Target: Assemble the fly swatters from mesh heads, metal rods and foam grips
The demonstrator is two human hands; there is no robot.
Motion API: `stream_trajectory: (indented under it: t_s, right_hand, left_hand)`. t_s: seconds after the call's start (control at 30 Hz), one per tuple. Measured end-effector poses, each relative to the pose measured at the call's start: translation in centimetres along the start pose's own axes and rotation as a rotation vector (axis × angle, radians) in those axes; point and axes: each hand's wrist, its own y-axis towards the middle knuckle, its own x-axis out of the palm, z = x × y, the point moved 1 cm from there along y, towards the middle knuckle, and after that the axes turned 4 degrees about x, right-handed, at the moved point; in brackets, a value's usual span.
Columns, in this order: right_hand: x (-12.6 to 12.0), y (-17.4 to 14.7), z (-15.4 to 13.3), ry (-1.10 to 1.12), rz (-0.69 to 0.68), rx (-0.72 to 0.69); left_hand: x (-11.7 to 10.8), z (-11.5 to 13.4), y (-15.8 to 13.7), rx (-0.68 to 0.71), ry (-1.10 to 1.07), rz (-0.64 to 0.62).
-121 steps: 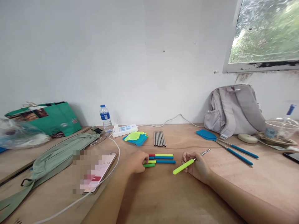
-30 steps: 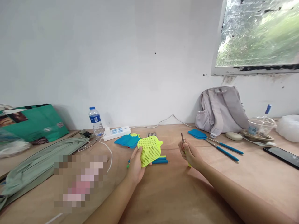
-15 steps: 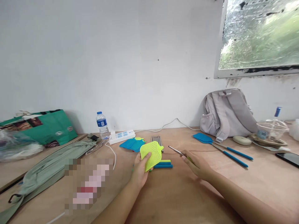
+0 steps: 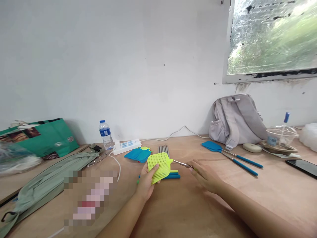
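My left hand point(image 4: 145, 185) grips a yellow-green fly swatter head point(image 4: 160, 165), thumb across its perforated face and its short stem pointing right. In my right hand point(image 4: 206, 177) is a thin metal rod point(image 4: 182, 163), held near a yellow-green grip mostly hidden by the fingers. The rod's tip meets the stem; I cannot tell if it sits inside. Behind the left hand lie blue swatter heads point(image 4: 137, 154) with some yellow-green showing beneath. Bare metal rods point(image 4: 163, 150) are lined up just beyond the held head. Blue and yellow-green handle grips point(image 4: 173, 176) lie partly hidden below it.
Two blue fly swatters point(image 4: 211, 146) lie at right, before a grey backpack point(image 4: 234, 122). Further right are a plastic cup point(image 4: 281, 137) and a phone point(image 4: 303, 168). A power strip point(image 4: 127, 146), water bottle point(image 4: 106, 135), grey-green strap bag point(image 4: 54, 180) and green bag point(image 4: 53, 137) stand left.
My right hand has moved left, bringing the rod's tip up to the stem. The swatter head has turned slightly, its stem now pointing more toward the rod. The view has shifted a little.
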Motion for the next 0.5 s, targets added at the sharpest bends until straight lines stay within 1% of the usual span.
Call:
stream_trajectory:
  t_s: [0.27,0.5]
  right_hand:
    - [0.09,0.09,0.42,-0.05,-0.009,0.0]
    - [-0.68,0.01,0.32,-0.081,-0.013,-0.016]
  left_hand:
    - [-0.07,0.19,0.02,-0.008,0.024,-0.009]
    - [-0.27,0.76,0.1,0.014,0.119,-0.029]
